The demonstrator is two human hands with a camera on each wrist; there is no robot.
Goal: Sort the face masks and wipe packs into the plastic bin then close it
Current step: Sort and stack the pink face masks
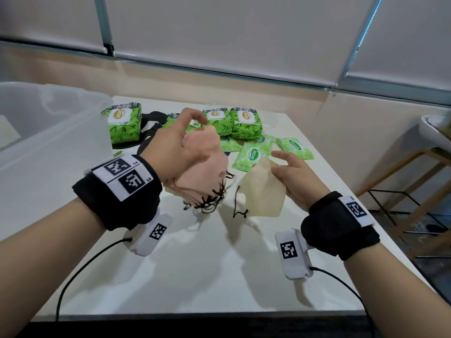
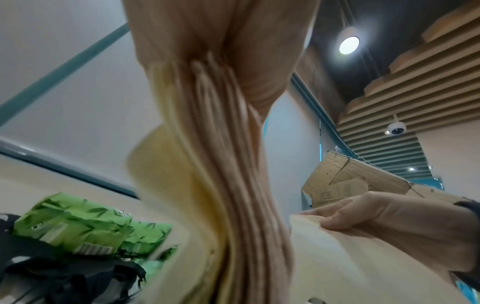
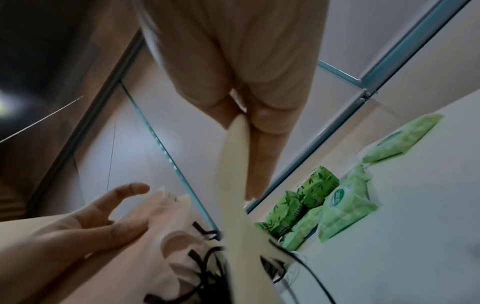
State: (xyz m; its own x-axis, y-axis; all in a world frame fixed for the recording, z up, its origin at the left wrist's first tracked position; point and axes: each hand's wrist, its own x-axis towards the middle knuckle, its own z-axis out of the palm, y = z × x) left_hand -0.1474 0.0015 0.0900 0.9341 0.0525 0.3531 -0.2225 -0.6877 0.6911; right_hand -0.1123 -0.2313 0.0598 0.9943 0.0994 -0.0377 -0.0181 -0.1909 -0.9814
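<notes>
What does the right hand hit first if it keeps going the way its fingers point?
Probably the flat wipe pack lying just beyond the fingertips of the right hand, which pinches a cream mask and points toward the far left. The hand looks raised above the table, so it might pass over the pack.

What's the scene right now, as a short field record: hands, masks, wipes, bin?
left hand: grips a stack of pink masks, black ear loops dangling
right hand: pinches one cream mask beside the stack
wipe packs: large and small green ones on the table, behind the hands
bin: far left, open, no lid on it
black item: strap-like, by the packs; unclear what
</notes>
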